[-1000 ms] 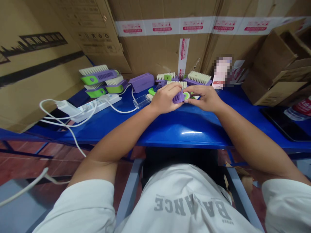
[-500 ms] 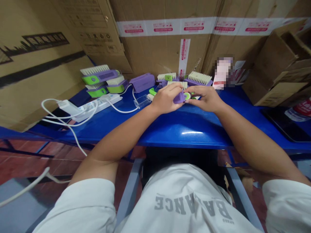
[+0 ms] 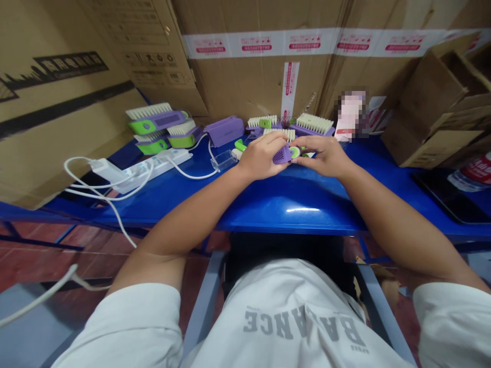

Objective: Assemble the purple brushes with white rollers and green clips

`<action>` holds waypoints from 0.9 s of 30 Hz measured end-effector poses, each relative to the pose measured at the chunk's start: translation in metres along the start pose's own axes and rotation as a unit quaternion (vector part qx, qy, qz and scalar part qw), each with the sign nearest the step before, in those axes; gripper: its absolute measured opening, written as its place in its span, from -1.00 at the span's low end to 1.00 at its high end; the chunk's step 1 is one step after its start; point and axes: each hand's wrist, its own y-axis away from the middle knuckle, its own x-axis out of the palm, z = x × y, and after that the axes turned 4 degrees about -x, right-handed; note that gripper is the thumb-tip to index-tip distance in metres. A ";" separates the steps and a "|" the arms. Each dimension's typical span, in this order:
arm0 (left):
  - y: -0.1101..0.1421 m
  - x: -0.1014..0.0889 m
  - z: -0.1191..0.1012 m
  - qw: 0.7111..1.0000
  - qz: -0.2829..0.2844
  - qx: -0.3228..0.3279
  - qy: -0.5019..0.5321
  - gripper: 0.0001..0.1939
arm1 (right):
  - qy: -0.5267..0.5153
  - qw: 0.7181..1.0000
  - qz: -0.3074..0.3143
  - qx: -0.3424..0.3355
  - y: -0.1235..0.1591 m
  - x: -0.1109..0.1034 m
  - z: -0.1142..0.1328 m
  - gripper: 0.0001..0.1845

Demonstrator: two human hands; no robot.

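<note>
Between my hands, low over the blue table (image 3: 268, 204), is a purple brush body (image 3: 282, 155) with a slotted side. My left hand (image 3: 263, 156) wraps its left part, with the fingers closed over the top. At its right end sits a round white-and-green piece (image 3: 294, 152), which my right hand (image 3: 322, 155) pinches between thumb and fingers. Cream bristles (image 3: 279, 135) show just behind my left fingers; whether they belong to the held body I cannot tell. A bright green part (image 3: 240, 145) lies left of my left hand.
Stacked purple-and-green brushes (image 3: 157, 122) stand at the left, beside a purple case (image 3: 224, 131) and a white power strip (image 3: 153, 168) with cables. Another brush (image 3: 314, 124) lies behind my right hand. Cardboard boxes (image 3: 253, 76) wall the back; a black phone-like slab (image 3: 448, 197) lies right.
Almost nothing differs. Both hands keep the same grip on the purple body and its round end piece; the whole view has shifted very slightly.
</note>
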 end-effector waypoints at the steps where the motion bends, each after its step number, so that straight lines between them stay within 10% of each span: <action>1: 0.000 0.000 0.000 1.000 0.000 0.001 0.000 -0.70 | 0.000 1.000 0.000 -0.001 0.000 0.000 0.000 -0.54; 27: 0.001 0.002 0.002 1.000 0.000 0.002 -0.005 -0.70 | -0.002 1.000 0.004 -0.008 0.000 0.000 0.000 -0.59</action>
